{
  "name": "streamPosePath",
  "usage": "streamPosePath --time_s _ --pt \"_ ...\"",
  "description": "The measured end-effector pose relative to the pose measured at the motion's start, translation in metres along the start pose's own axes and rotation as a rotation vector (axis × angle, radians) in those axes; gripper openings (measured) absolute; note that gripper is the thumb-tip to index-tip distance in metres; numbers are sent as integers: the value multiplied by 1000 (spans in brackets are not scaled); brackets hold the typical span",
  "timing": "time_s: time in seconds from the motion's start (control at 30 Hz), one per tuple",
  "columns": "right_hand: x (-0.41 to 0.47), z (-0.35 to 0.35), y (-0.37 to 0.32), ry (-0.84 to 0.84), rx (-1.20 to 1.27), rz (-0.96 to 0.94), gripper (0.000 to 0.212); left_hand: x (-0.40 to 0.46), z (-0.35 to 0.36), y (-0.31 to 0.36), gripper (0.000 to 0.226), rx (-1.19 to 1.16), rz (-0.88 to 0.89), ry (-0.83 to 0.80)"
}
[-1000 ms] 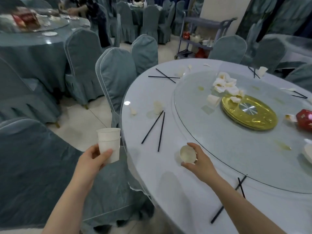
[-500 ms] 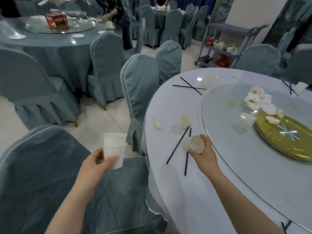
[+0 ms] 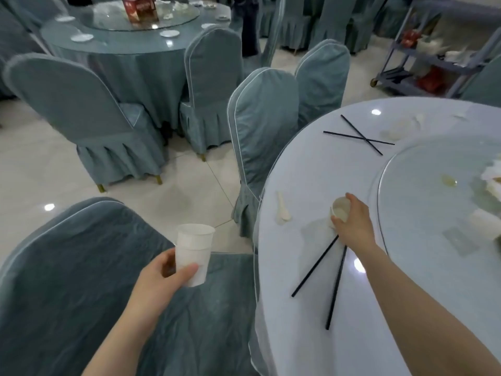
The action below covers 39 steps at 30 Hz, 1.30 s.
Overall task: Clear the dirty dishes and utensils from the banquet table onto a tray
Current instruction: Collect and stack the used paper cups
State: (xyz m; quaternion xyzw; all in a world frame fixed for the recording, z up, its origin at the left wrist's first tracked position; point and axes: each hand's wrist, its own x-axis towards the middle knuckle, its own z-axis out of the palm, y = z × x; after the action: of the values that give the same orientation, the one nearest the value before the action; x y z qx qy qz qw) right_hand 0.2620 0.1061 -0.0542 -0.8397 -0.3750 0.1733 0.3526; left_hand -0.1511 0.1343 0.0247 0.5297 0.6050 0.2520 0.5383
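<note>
Your right hand (image 3: 352, 226) holds a small cup (image 3: 340, 210) tipped left, and the cup stack (image 3: 193, 253) your left hand (image 3: 160, 283) grips waits nearer, to its left.

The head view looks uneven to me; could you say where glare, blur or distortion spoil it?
Head view: ceiling lights glare as bright spots on the near table by the black chopsticks; the far-right cart is smeared soft; wide-angle bending curves the table's rim; both hands, left and right, stay fairly sharp.
</note>
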Motion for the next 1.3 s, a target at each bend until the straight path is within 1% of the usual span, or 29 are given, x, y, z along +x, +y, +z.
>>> streamPosePath --time_s 0.07,0.13,0.2,0.33,0.6,0.7,0.83,0.9,1.13,1.2,1.3 --pt "8 7 7 -60 -7 60 72 2 -1 -1 46 11 -12 9" --pt "12 8 10 -80 -1 109 77 3 -3 -1 46 9 -20 9" --pt "11 8 9 -85 -11 112 78 3 -7 -1 47 7 -25 12" --pt "-1 20 -18 -82 46 46 77 2 -23 -3 45 -16 -17 57" --pt "-55 80 -126 -271 206 -141 70 -17 -83 -16 50 -91 46 219" --pt "-84 106 -165 -340 266 -185 66 -31 -122 -27 53 -112 87 261" --pt "-131 139 -222 -357 311 -255 66 -50 -192 -41 53 -127 137 327" --pt "-161 157 -255 -389 379 -272 65 -60 -232 -50 52 -138 149 357" --pt "-275 230 -378 -577 645 -379 53 -95 -360 -102 56 -165 173 408" --pt "-303 250 -410 -624 670 -400 52 -102 -390 -115 57 -143 172 437" --pt "-339 280 -453 -740 665 -422 54 -108 -427 -136 54 -92 161 434"
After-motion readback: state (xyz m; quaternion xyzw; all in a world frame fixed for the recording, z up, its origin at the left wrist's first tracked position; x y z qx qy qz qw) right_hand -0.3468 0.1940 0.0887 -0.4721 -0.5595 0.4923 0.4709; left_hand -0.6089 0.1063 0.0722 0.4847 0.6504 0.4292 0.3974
